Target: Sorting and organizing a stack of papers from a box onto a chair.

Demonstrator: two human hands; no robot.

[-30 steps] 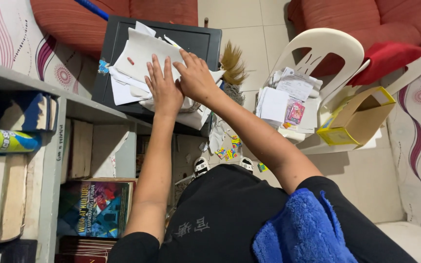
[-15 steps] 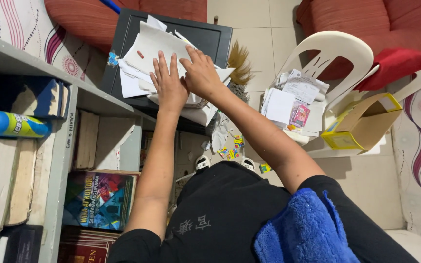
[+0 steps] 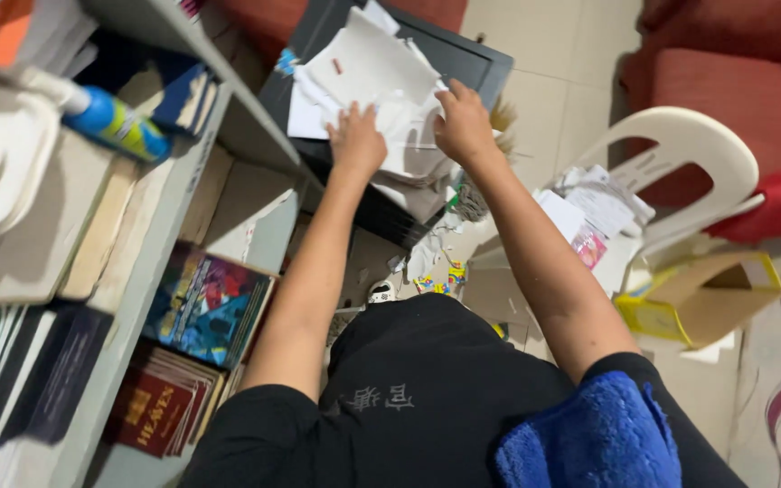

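A messy pile of white papers (image 3: 368, 72) lies on a dark flat box (image 3: 476, 63) ahead of me. My left hand (image 3: 354, 140) rests on the near edge of the pile, fingers curled into the paper. My right hand (image 3: 463, 122) grips the crumpled sheets at the pile's right side. Both arms reach forward over my black shirt. A blue fluffy cloth (image 3: 589, 434) hangs on my right shoulder.
A grey shelf unit (image 3: 174, 208) with books and a blue spray can (image 3: 115, 122) stands at the left. A white plastic chair (image 3: 680, 172) with papers and a yellow cardboard box (image 3: 698, 298) stand at the right. Paper scraps litter the tiled floor. Red cushions lie behind.
The view has tilted and swung left, showing more of the shelf. My hands have parted and now clutch the near edge of the papers instead of pressing flat on them.
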